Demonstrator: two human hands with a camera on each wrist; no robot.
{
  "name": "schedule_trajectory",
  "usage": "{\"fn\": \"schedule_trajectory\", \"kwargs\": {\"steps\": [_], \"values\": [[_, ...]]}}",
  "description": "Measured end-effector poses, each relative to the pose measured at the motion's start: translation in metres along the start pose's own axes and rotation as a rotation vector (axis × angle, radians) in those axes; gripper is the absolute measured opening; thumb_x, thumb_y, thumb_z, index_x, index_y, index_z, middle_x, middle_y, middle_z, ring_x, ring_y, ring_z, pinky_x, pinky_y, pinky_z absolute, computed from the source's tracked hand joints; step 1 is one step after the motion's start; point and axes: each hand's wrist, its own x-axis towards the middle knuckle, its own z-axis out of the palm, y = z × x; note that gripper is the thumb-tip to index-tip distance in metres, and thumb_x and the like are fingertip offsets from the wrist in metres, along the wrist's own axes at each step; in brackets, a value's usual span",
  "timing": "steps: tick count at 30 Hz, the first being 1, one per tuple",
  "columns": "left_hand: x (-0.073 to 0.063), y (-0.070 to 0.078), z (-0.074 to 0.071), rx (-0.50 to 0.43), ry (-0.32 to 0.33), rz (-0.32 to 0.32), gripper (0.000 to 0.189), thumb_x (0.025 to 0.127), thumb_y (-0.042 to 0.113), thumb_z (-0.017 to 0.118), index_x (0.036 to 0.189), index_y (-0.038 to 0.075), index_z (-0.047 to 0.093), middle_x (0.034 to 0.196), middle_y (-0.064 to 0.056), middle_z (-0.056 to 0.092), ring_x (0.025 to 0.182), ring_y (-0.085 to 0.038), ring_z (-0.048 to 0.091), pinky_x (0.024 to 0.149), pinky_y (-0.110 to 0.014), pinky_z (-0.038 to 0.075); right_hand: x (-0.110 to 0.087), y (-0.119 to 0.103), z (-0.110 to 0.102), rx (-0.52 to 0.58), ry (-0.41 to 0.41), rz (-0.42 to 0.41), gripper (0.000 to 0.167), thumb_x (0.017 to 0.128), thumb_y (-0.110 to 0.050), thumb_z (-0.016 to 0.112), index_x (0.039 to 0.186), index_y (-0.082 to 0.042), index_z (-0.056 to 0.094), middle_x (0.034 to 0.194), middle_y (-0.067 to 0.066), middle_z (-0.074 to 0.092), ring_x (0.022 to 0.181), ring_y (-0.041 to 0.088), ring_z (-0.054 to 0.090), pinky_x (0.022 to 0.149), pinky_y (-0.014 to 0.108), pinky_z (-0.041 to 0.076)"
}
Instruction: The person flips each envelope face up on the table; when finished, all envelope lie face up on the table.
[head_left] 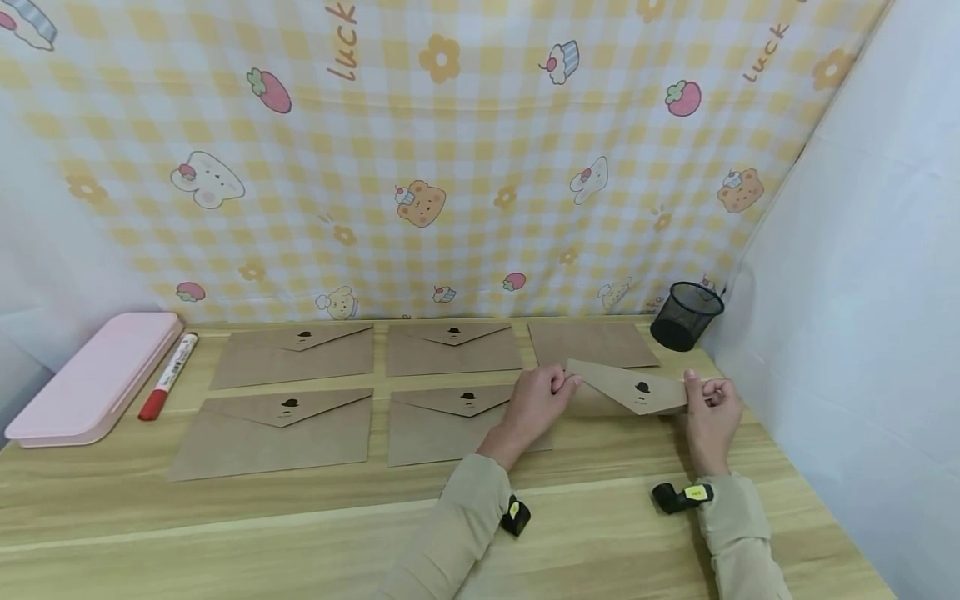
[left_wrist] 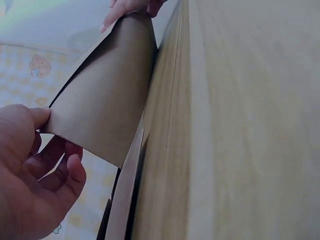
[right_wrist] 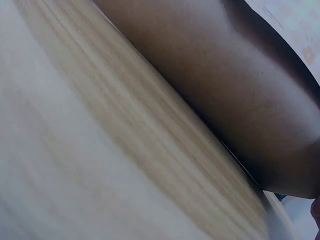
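Observation:
A brown paper envelope (head_left: 626, 390) with a hat print on its pointed flap is held between both hands at the table's right side. My left hand (head_left: 538, 404) pinches its left corner, thumb on top and fingers beneath, as the left wrist view shows. At the opposite corner my right hand (head_left: 712, 417) pinches between thumb and fingers. The envelope's upper edge is lifted and its body bows, the lower edge close to the tabletop in the left wrist view. Under my left wrist lies another flapped envelope (head_left: 442, 429), partly covered.
More envelopes lie in rows: two flapped ones at the back (head_left: 300, 362), one plain (head_left: 588, 342) behind the held one, and one front left (head_left: 285, 442). A black mesh cup (head_left: 686, 317) stands back right. A red-capped marker (head_left: 168, 375) and pink case (head_left: 93, 375) lie left.

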Motion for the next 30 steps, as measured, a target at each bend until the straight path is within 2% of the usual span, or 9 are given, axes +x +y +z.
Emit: {"fn": "schedule_trajectory", "kwargs": {"steps": [5, 8, 14, 19, 24, 27, 30], "values": [[0.000, 0.001, -0.001, 0.051, 0.068, 0.044, 0.028, 0.091, 0.012, 0.061, 0.072, 0.010, 0.040, 0.061, 0.005, 0.043, 0.052, -0.004, 0.038, 0.051, -0.017, 0.034, 0.000, -0.002, 0.007, 0.014, 0.062, -0.070, 0.035, 0.085, -0.021, 0.069, 0.074, 0.000, 0.043, 0.057, -0.008, 0.038, 0.050, 0.002, 0.034, 0.045, 0.017, 0.028], [0.000, 0.001, -0.001, 0.078, 0.067, 0.033, 0.019, 0.090, 0.010, 0.061, 0.079, 0.010, 0.047, 0.064, 0.005, 0.050, 0.053, -0.003, 0.043, 0.052, -0.017, 0.037, -0.001, -0.006, 0.010, 0.018, 0.078, -0.108, 0.036, 0.084, -0.020, 0.070, 0.075, 0.004, 0.043, 0.058, -0.008, 0.041, 0.051, 0.002, 0.037, 0.047, 0.016, 0.029], [-0.001, -0.001, -0.003, 0.065, -0.006, -0.047, 0.007, 0.093, 0.010, 0.057, 0.086, 0.009, 0.054, 0.059, 0.006, 0.051, 0.048, -0.004, 0.043, 0.049, -0.018, 0.038, -0.003, -0.008, 0.012, 0.026, 0.069, -0.140, 0.033, 0.086, -0.016, 0.067, 0.078, 0.007, 0.046, 0.062, -0.007, 0.044, 0.055, 0.003, 0.039, 0.052, 0.016, 0.031], [-0.001, -0.001, -0.003, 0.078, -0.074, -0.105, 0.001, 0.091, 0.007, 0.058, 0.091, 0.007, 0.057, 0.061, 0.005, 0.050, 0.050, -0.004, 0.043, 0.049, -0.018, 0.038, -0.005, -0.001, 0.009, -0.019, 0.045, -0.090, 0.028, 0.089, -0.023, 0.064, 0.074, -0.003, 0.050, 0.072, -0.005, 0.050, 0.064, 0.003, 0.045, 0.060, 0.016, 0.036], [-0.001, 0.000, 0.000, 0.119, -0.163, -0.155, 0.017, 0.088, 0.005, 0.059, 0.103, 0.008, 0.055, 0.060, 0.004, 0.045, 0.048, -0.006, 0.038, 0.048, -0.021, 0.034, -0.006, 0.004, 0.003, -0.090, 0.021, -0.055, 0.030, 0.088, -0.026, 0.064, 0.076, -0.001, 0.054, 0.077, -0.011, 0.053, 0.066, 0.000, 0.049, 0.062, 0.014, 0.037], [-0.001, 0.002, 0.000, 0.178, -0.183, -0.155, 0.021, 0.087, 0.004, 0.060, 0.106, 0.009, 0.055, 0.066, 0.005, 0.046, 0.054, -0.008, 0.039, 0.055, -0.021, 0.036, -0.006, 0.004, 0.001, -0.102, 0.003, -0.048, 0.029, 0.086, -0.026, 0.066, 0.077, -0.001, 0.056, 0.078, -0.011, 0.055, 0.065, 0.000, 0.050, 0.062, 0.014, 0.037], [-0.002, 0.003, -0.001, 0.254, -0.188, -0.142, 0.022, 0.086, 0.005, 0.062, 0.106, 0.010, 0.057, 0.080, 0.005, 0.053, 0.071, -0.010, 0.044, 0.066, -0.023, 0.040, -0.007, 0.002, 0.003, -0.133, -0.007, -0.032, 0.025, 0.084, -0.026, 0.067, 0.076, -0.005, 0.057, 0.076, -0.010, 0.055, 0.065, -0.001, 0.050, 0.063, 0.014, 0.036]]}}
